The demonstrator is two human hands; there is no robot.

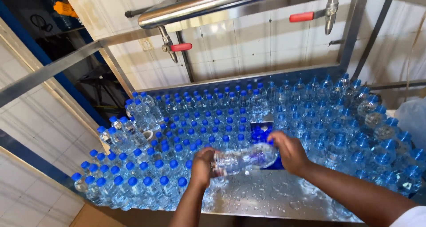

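Above the wet steel table (266, 196), a clear plastic bottle (244, 159) is lying sideways between both hands, blurred. The left hand (203, 166) is wrapping its fingers (213, 155) around one end; the right hand (289, 150) is closing its fingers (274, 138) over the other end. Blue-capped bottles (186, 120) are standing all around, and a box of blue caps (261, 133) is sitting just behind.

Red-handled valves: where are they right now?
Head view, above the bottles: one red-handled valve hangs left of centre under the steel pipe, the other upper right, against the tiled wall.
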